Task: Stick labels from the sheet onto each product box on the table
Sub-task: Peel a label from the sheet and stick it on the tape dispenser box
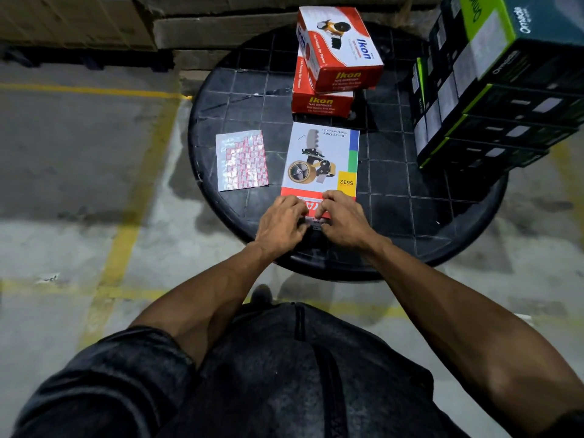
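Floor [79, 184]: grey concrete, stained, crossed by worn yellow painted lines.
Cartons [94, 17]: brown cardboard, stacked along the far edge beyond the worktop.
Worktop [240, 99]: round, black, hard plastic with a moulded grid of squares and a raised rim.
Dark boxes [493, 99]: a tall stack at the right edge of the worktop, black card with bright green bands and pale printed panels; whether they are open cannot be told.
Red boxes [335, 58]: two red and white card cartons at the far middle of the worktop, one stacked on the other, the upper one turned at an angle; both are closed, contents hidden.
White box [319, 159]: flat rectangular carton lying face up near the middle of the worktop, long axis running from the person outward, its print upside down to the person; white front with a picture of a tape dispenser, a coloured stripe along the right edge, a yellow patch and a red band at the near end; closed.
Label sheet [241, 161]: glossy rectangular sheet lying flat just to the left of the white box, apart from it, long axis also running outward; small white labels with red borders in rows, part of the upper left bare.
Left hand [281, 222]: fingers curled, pressing on the near left corner of the white box; whether it pinches a label cannot be told.
Right hand [343, 221]: fingers curled on the near end of the white box, close beside the left hand; whether it holds anything cannot be told.
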A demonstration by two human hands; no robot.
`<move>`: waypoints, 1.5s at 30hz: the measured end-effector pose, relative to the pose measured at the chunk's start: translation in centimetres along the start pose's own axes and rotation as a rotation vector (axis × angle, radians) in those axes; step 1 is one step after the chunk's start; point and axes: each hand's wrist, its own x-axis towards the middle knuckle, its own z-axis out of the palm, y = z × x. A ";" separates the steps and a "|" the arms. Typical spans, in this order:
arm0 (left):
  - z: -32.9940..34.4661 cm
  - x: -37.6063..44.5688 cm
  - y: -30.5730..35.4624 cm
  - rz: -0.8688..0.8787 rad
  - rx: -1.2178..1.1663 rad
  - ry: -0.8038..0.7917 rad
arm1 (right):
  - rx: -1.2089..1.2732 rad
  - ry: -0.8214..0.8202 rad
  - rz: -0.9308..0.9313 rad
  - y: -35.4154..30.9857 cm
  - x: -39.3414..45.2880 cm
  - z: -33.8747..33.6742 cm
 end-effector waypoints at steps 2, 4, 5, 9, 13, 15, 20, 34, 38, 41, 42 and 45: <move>0.0 0.0 0.0 0.002 0.000 -0.005 | -0.006 -0.005 0.006 0.0 0.1 0.0; 0.0 0.0 0.0 -0.004 0.000 -0.004 | -0.006 -0.009 0.010 0.0 0.1 0.0; 0.0 0.1 0.1 -0.011 0.000 0.001 | -0.008 -0.008 0.010 0.0 0.1 0.0; 0.1 0.2 0.4 -0.041 0.001 0.031 | -0.007 -0.009 0.015 -0.1 0.1 -0.1; 0.4 0.2 0.6 -0.057 0.007 0.059 | -0.001 -0.005 0.015 0.0 0.1 0.1; 0.4 0.3 0.8 -0.075 0.016 0.063 | 0.002 -0.004 0.016 0.0 0.1 0.2; 0.6 0.4 0.9 -0.097 0.028 0.075 | 0.009 -0.002 0.020 0.1 0.1 0.2; 0.9 0.3 1.4 -0.097 0.083 0.073 | 0.018 -0.011 0.032 -0.1 0.2 -0.1; 0.9 0.3 1.1 -0.069 0.087 0.081 | 0.022 0.007 0.028 0.0 0.2 -0.2; 1.0 0.3 1.2 -0.087 0.067 0.101 | 0.030 0.008 0.028 -0.1 0.2 -0.2; 1.1 0.4 1.2 -0.088 0.061 0.109 | 0.034 0.010 0.027 0.0 0.2 -0.2; 1.2 0.5 1.3 -0.086 0.078 0.106 | 0.031 0.015 0.029 0.0 0.2 -0.2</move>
